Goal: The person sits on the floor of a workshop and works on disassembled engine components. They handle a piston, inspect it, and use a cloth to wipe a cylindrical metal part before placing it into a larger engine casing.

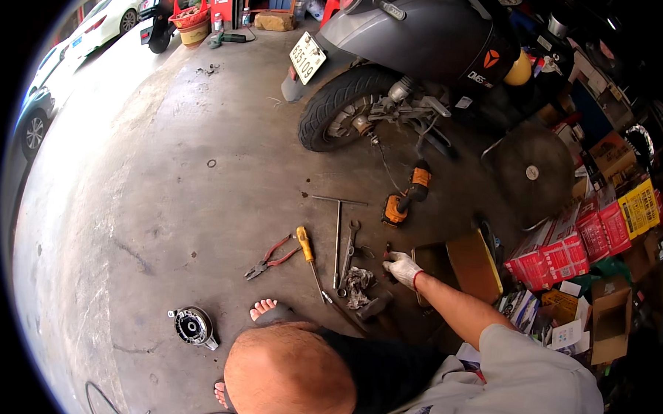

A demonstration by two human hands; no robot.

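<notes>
My right hand (401,268), in a white glove, has its fingers closed on a small dark item (388,252) I cannot make out, beside an open yellow-edged box (473,261). To its left on the concrete lie a T-handle wrench (337,237), an open-end wrench (349,248), a yellow-handled screwdriver (305,243) and red-handled pliers (270,262). A crumpled rag (358,281) and a hammer (374,306) are just below. A cordless impact driver (393,208) stands farther up. A round metal brake part (192,325) sits at lower left. My left hand is not in view.
A grey scooter (413,33) with rear wheel (328,111) stands above the tools on the concrete floor (162,199). A dark round fan-like object (533,153) and piled cardboard boxes (596,241) crowd the right. My bare knee (291,364) fills the bottom. Cars (103,23) are outside, upper left.
</notes>
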